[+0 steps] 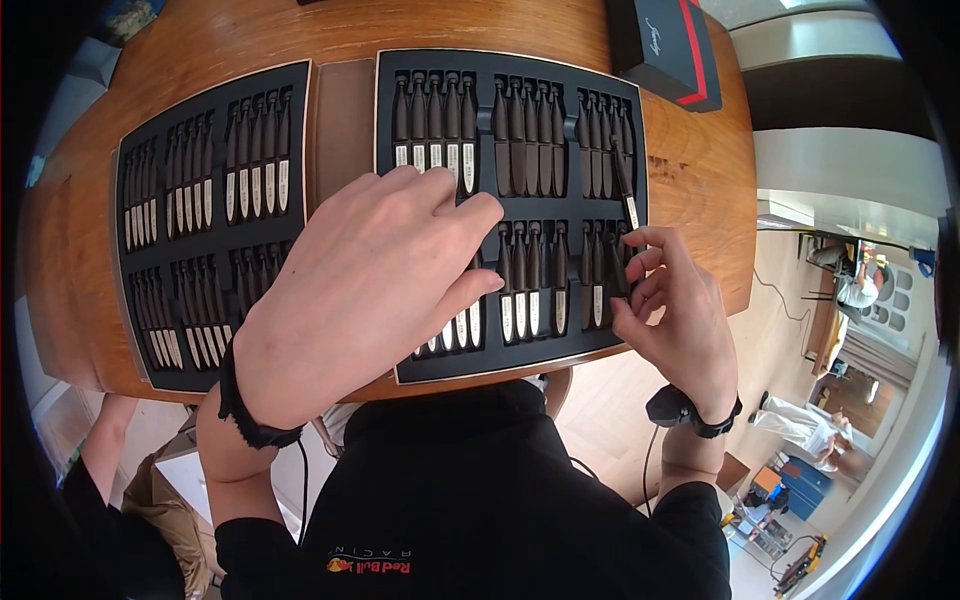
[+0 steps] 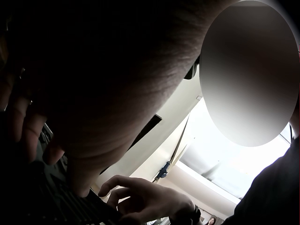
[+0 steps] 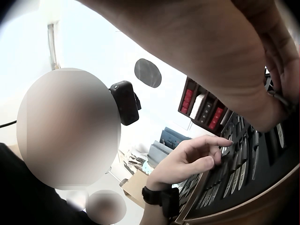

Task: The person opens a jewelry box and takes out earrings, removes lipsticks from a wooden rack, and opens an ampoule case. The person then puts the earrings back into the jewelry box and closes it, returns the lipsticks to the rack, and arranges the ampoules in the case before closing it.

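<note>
Slim dark tapered pieces (image 1: 516,290), many with white labelled ends, lie in rows in the compartments of a black tray (image 1: 490,208). My left hand (image 1: 380,250) is over the tray's left half, fingers loosely bent and thumb extended; in the right wrist view this left hand (image 3: 187,161) shows nothing held. At the tray's right edge my right hand (image 1: 690,320) pinches a dark piece (image 1: 617,268) between thumb and fingers. Just above these fingers, one white-ended piece (image 1: 625,190) lies slanted across the right edge. My left hand covers part of the lower left rows.
A second black tray (image 1: 215,240) with similar rows lies at the left, joined by a brown strip (image 1: 343,130). A black box with a red stripe (image 1: 665,50) stands on the wooden table (image 1: 700,160) at the back right. Other people are in the room.
</note>
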Demonstrator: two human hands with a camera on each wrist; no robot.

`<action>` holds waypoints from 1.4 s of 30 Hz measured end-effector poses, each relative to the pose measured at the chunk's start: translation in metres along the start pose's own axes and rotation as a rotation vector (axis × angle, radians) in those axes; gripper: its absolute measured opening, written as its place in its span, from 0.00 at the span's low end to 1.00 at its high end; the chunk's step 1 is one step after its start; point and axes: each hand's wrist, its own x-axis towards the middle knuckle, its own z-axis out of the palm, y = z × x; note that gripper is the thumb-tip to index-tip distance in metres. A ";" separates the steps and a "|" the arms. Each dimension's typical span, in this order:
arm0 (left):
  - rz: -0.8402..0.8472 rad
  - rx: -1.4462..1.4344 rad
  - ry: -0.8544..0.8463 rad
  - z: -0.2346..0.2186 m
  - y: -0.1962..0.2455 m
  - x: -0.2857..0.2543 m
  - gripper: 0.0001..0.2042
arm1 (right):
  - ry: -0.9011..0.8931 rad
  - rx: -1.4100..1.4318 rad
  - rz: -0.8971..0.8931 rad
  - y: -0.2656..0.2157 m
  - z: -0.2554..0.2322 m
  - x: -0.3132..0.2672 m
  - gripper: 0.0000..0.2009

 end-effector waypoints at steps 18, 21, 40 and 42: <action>0.014 0.001 0.029 0.004 -0.002 -0.002 0.20 | -0.157 0.196 -0.180 -0.022 0.009 0.029 0.31; 0.010 -0.004 0.021 0.002 -0.001 -0.002 0.20 | -0.153 0.156 -0.175 -0.023 0.011 0.032 0.30; -0.001 0.009 0.000 0.002 -0.001 -0.003 0.20 | -0.011 -0.150 -0.397 -0.013 0.018 0.024 0.24; 0.009 0.021 0.012 0.003 -0.001 -0.003 0.20 | -0.032 -0.178 -0.398 -0.015 0.015 0.019 0.24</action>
